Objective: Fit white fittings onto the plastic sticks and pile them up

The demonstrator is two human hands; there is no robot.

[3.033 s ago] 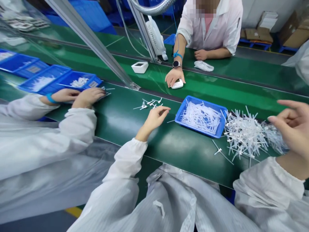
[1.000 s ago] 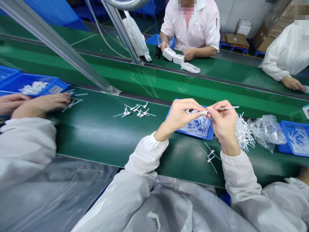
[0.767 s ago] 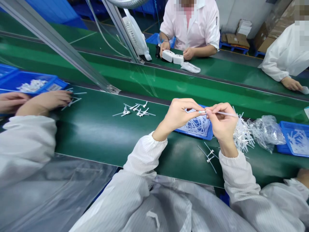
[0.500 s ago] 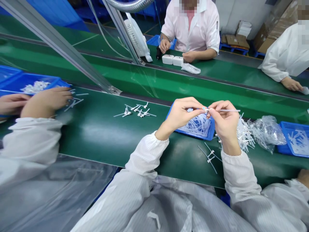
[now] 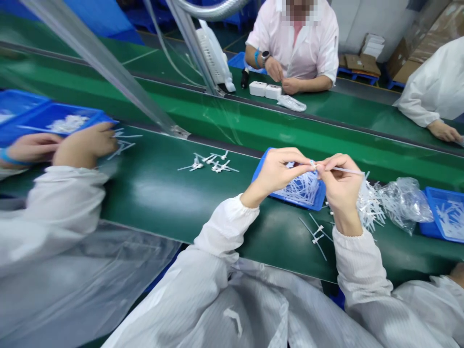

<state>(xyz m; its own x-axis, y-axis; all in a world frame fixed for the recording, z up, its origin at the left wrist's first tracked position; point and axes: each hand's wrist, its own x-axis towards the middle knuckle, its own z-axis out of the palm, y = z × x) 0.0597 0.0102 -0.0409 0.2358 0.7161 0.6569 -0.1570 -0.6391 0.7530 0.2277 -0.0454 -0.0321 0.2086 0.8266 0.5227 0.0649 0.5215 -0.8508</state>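
My left hand pinches a small white plastic connector between thumb and fingertips. Touching it from the other side, my right hand is closed on a thin translucent tube, whose free end points right. Fingertips hide the spot where tube and connector meet. Below both hands stands a blue tray of loose cut tubes. Two connectors with tubes attached lie on the green table in front of my right wrist.
More connectors with tubes lie left of the tray. A pile of white parts, a clear plastic bag and another blue tray are to the right. A co-worker's hand works at the left; another person sits across.
My hands still hold the connector and tube, their fingertips now closer together. The view has shifted slightly. Across the table, the person's hands have come together.
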